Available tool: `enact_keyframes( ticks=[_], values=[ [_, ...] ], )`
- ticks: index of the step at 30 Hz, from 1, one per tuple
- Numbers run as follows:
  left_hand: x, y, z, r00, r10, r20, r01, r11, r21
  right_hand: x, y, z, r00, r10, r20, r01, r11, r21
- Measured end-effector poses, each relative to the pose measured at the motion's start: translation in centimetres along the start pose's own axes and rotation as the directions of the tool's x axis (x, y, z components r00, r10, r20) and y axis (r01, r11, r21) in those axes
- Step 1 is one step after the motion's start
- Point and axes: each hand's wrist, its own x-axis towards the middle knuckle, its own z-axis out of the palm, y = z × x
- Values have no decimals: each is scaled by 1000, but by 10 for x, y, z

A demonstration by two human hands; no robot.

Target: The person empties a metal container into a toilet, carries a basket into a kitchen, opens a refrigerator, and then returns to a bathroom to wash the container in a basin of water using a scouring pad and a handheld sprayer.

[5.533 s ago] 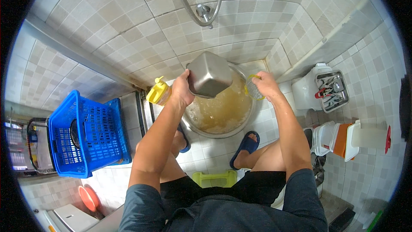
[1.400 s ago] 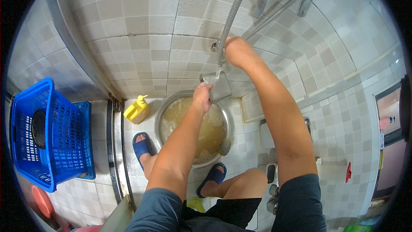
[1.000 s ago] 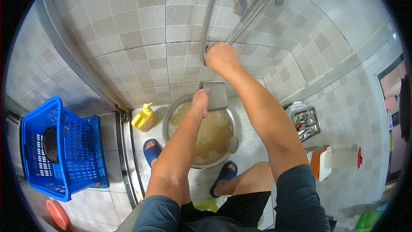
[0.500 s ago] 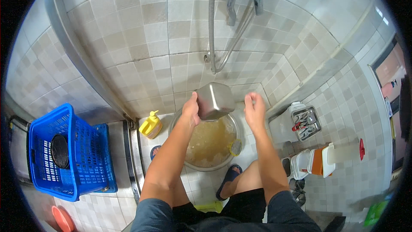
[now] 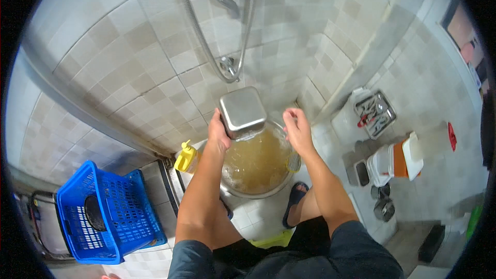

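My left hand grips a rectangular stainless steel container by its left side. The container is tipped, its smooth base turned up and its mouth hidden beneath. Below it stands a wide metal basin of murky yellowish-brown water, with foam along the edge. Right of the container, apart from it, my right hand is raised over the basin's right edge, fingers curled in, and nothing shows in them. Under that wrist, a small yellow-rimmed mesh piece rests at the basin's rim.
A yellow pump bottle stands left of the basin. Farther left is a blue plastic basket with a dark round item inside. A tray of cutlery and several plastic containers are at right. A shower hose hangs on the tiled wall.
The view has swung, so the surroundings appear shifted. The steel container has tipped further, showing more of its base. My left hand keeps its grip; my right hand stays raised with curled fingers.
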Motion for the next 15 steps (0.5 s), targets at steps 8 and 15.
enact_keyframes(
  ticks=[8, 15],
  values=[
    [-26, -18, 49, 993, 111, -30, -101, 968, 232, 8, 9, 1, 986, 36, 162, -28, 998, -53],
    [-42, -36, 52, 796, 556, 239, -583, 598, 550, -7, 3, 0, 981, -62, 181, 101, 971, -215]
  ],
)
